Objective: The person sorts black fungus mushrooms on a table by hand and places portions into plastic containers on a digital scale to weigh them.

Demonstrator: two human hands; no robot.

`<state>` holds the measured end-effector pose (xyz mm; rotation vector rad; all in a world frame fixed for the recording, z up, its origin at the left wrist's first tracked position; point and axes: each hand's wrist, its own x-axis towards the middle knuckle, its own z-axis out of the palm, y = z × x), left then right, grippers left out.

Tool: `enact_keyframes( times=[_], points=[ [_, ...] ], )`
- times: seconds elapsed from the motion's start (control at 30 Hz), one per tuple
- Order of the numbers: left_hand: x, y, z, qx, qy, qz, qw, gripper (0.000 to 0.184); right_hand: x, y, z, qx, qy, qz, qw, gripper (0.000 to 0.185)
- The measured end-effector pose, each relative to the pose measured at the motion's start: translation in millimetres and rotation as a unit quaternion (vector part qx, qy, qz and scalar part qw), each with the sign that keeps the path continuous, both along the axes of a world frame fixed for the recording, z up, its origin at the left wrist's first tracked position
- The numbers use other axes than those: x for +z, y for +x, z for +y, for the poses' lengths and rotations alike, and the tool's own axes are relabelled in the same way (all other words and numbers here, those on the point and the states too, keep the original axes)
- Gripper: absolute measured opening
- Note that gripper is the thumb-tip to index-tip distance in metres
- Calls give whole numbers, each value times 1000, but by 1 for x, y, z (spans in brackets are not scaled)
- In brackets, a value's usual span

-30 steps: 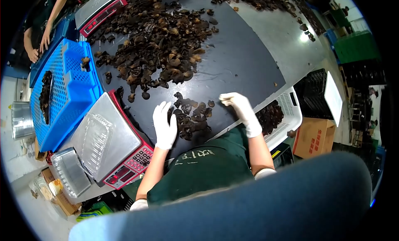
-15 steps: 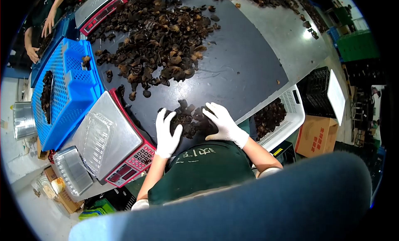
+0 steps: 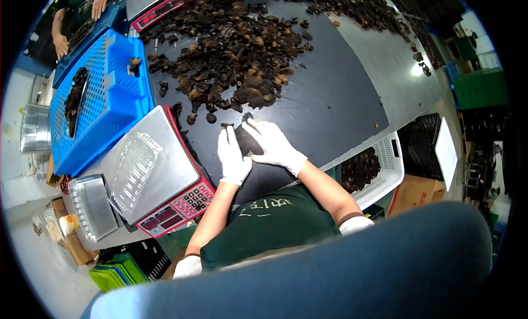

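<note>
Both my hands wear white gloves and meet over the dark work mat, close to my apron. Between them is a small clump of dark brown wood ear mushrooms [image 3: 247,143]. My left hand [image 3: 233,158] presses along the clump's left side with its fingers straight and together. Curving over the right side, my right hand [image 3: 273,145] has its fingertips near the clump's far end. The hands nearly touch at the thumbs and hide part of the clump. A large heap of wood ear mushrooms [image 3: 236,60] lies just beyond them.
To the left stand a weighing scale [image 3: 181,209] with a clear plastic tray [image 3: 135,159] on it, stacked clear containers [image 3: 93,206] and a blue basket [image 3: 113,93]. A white basket [image 3: 391,165] holds mushrooms at right. Another person's hands [image 3: 60,44] are at upper left.
My hands have come together from either side, drawing the spread mushroom pieces into a tighter clump. The camera view has shifted slightly.
</note>
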<state>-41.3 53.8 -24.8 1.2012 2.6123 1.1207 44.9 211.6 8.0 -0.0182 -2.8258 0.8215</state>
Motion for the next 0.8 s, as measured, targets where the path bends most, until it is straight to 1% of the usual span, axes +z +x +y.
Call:
enact_keyframes(
  times=[0.03,0.07,0.13,0.17,0.2,0.27,0.3,0.33,0.37,0.43,0.47,0.5,0.53,0.57,0.6,0.63,0.67,0.7,0.73,0.8],
  points=[
    [-8,2,1,-9,10,-14,1000,88,2,-1,-4,12,-12,-3,1000,91],
    [-17,6,2,-17,20,-28,999,86,6,-1,-10,5,-10,-14,1000,80],
    [-28,14,4,-15,68,-78,994,81,-1,-1,-20,-44,-37,34,998,72],
    [-30,16,4,-16,108,-100,989,75,0,-2,-23,-59,-46,35,997,63],
    [-37,13,1,-41,153,-123,980,66,-8,-6,-24,-58,-69,52,995,56],
    [-4,13,-1,-43,235,-181,954,57,-10,-14,-29,-49,-110,102,987,51],
    [19,11,-4,-31,256,-176,950,52,-5,-20,-35,-47,-122,117,984,49],
    [41,7,-13,-25,256,-169,951,52,13,-28,-42,-35,-144,105,983,49],
    [62,3,-22,10,280,-206,937,53,29,-39,-49,-13,-149,116,982,49],
    [99,-14,-45,54,271,-140,951,52,69,-67,-68,26,-157,147,976,50],
    [119,-24,-61,74,258,-128,955,50,91,-83,-77,77,-144,138,977,54],
    [133,-35,-78,101,250,-91,959,50,103,-100,-92,105,-150,139,973,57],
    [147,-47,-95,130,241,-55,960,50,111,-120,-110,134,-150,170,965,56],
    [161,-58,-112,160,230,-19,960,50,129,-138,-127,167,-174,104,965,53],
    [164,-71,-135,174,206,4,963,52,142,-155,-143,211,-168,121,955,51],
    [169,-80,-151,221,183,66,956,58,135,-172,-165,224,-166,181,943,50],
    [167,-88,-166,222,276,-19,935,64,142,-185,-179,248,-153,152,944,48],
    [162,-101,-188,198,282,-32,938,65,134,-199,-198,242,-181,227,926,33],
    [163,-107,-201,222,251,-27,942,66,133,-208,-210,241,-155,203,936,30],
    [137,-126,-232,240,185,-2,953,66,117,-222,-225,257,-132,181,940,33]
  ],
)
